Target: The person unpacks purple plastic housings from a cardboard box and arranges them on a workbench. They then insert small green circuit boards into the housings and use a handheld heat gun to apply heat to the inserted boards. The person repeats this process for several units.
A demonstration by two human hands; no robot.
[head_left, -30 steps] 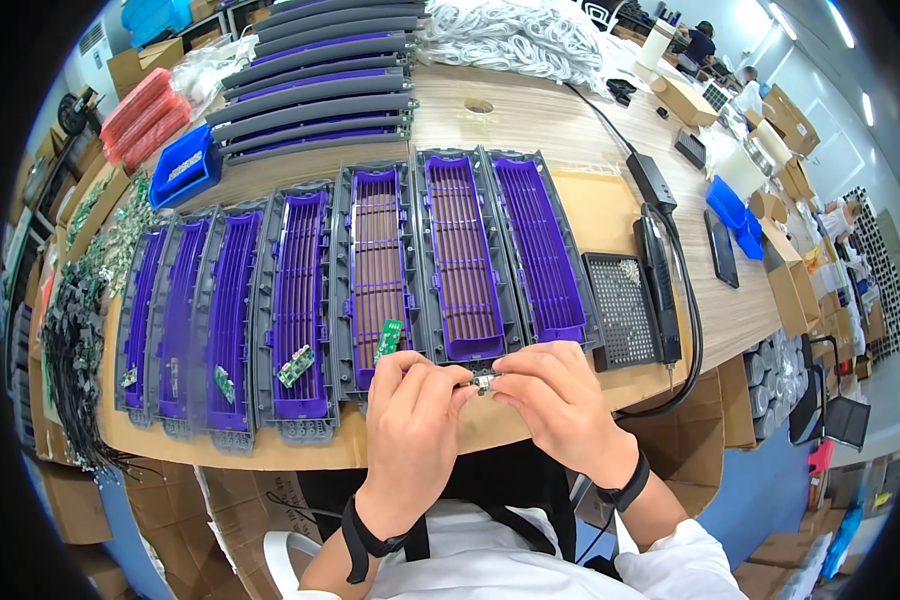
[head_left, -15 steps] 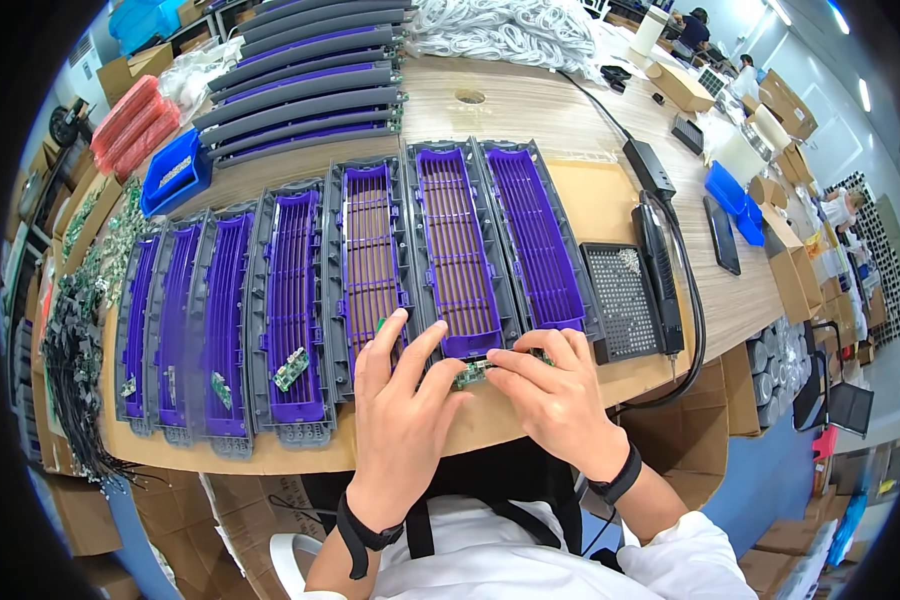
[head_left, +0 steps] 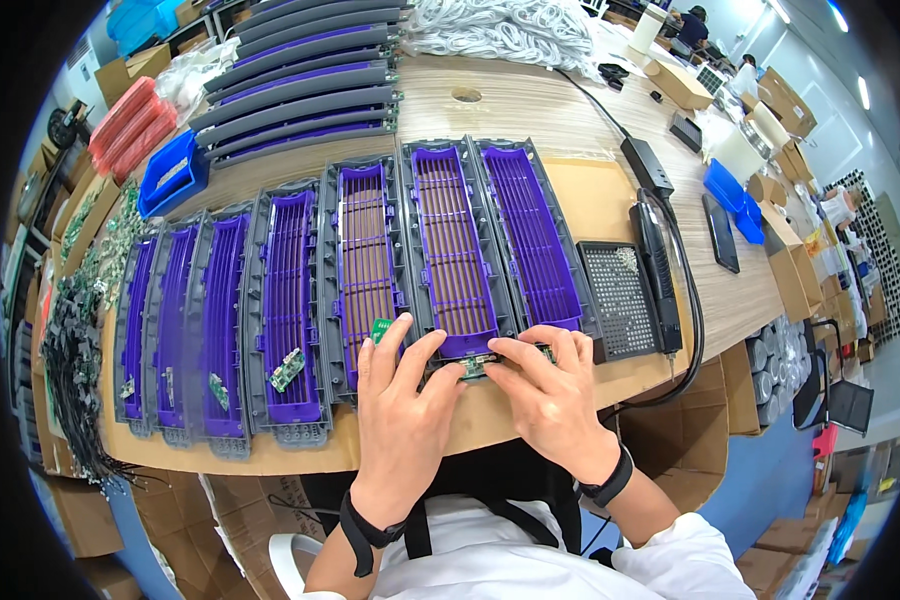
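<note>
A small green circuit board (head_left: 473,367) sits at the near end of a grey frame with a purple slatted grille (head_left: 456,250). My right hand (head_left: 558,400) has its thumb and forefinger closed on the right part of this board. My left hand (head_left: 402,415) rests over the near ends of this frame and the one to its left. Its fingers are stretched and apart, with a fingertip at the board's left end. Another green circuit board (head_left: 381,329) shows just beyond the left fingertips. Loose boards, such as one green board (head_left: 288,371), lie on the grilles further left.
A black tray of small parts (head_left: 620,300) and a black electric screwdriver (head_left: 656,275) lie right of the frames. Beyond are a power adapter (head_left: 647,165) and a phone (head_left: 721,234). Stacked grey-purple panels (head_left: 300,95) and a blue bin (head_left: 173,175) stand at the back left.
My left fingers have shifted slightly, uncovering more of the green board beyond them. My right hand has stayed almost in place at the near board.
</note>
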